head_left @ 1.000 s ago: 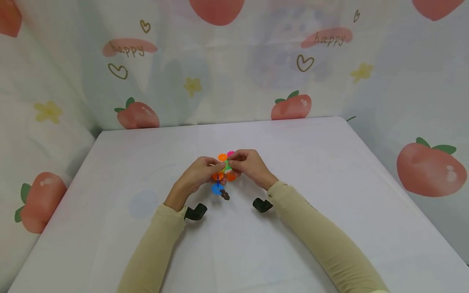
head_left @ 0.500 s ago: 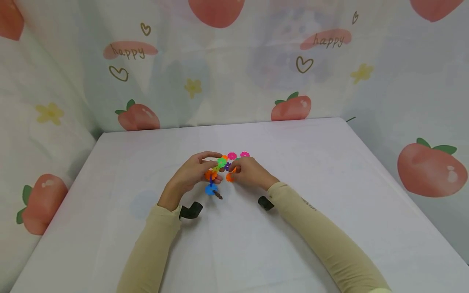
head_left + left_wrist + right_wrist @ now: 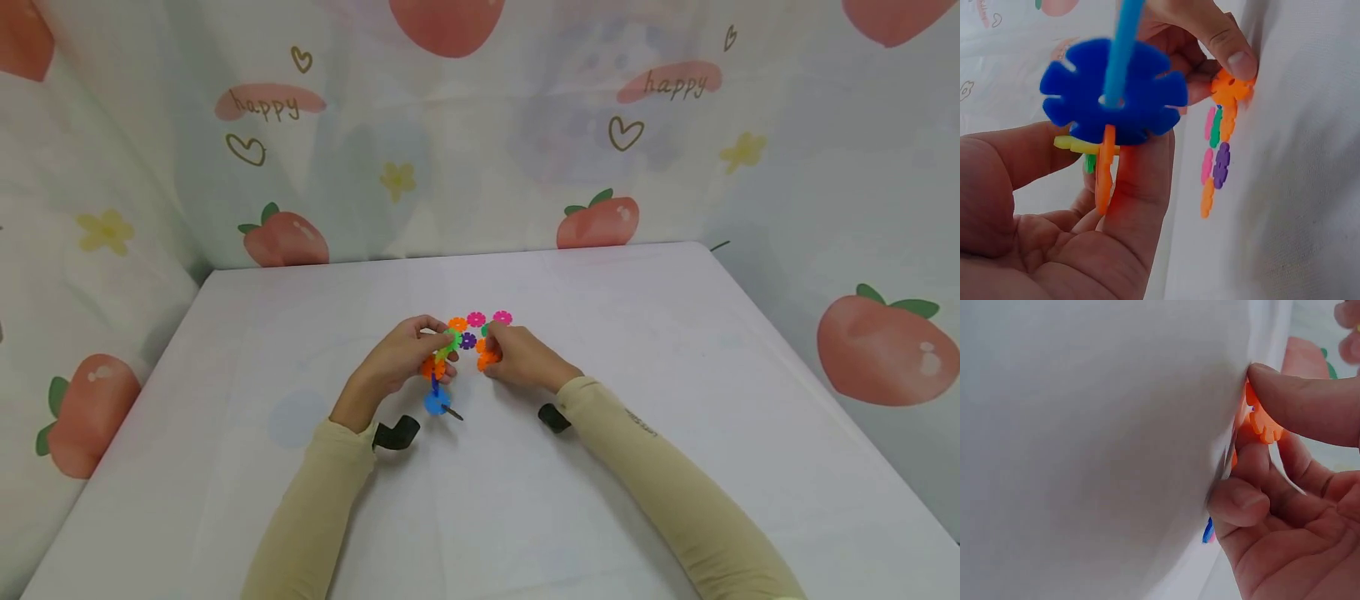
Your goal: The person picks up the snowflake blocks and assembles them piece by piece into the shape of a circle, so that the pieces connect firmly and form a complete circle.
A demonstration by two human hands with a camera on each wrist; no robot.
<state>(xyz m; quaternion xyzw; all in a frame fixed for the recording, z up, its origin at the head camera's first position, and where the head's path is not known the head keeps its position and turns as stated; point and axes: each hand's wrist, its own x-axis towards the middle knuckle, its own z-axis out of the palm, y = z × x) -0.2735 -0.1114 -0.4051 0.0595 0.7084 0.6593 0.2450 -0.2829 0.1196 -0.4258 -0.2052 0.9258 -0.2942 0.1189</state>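
In the head view my left hand (image 3: 397,354) grips a joined chain of flower-shaped plastic discs above the table. Green (image 3: 452,339), yellow and orange (image 3: 433,367) pieces are near the fingers, and a light-blue disc (image 3: 437,403) hangs lower with a thin brown piece on it. The left wrist view shows a dark blue disc (image 3: 1079,87) close up, with an orange disc (image 3: 1105,181) slotted beneath. My right hand (image 3: 528,354) is low at the table, thumb and fingers pinching an orange disc (image 3: 1266,428); its fingers partly hide other pieces.
Loose discs lie on the white table (image 3: 637,333) just beyond the hands: two pink discs (image 3: 476,319), an orange one (image 3: 457,324), a purple one (image 3: 468,340) and a green one. Printed cloth (image 3: 480,142) hangs behind the table. Black curved pieces (image 3: 397,433) project at both wrists.
My right hand has left the chain in the left hand and dropped to the loose discs, then shifted slightly right with an orange one. My left hand keeps the chain, which has tilted.
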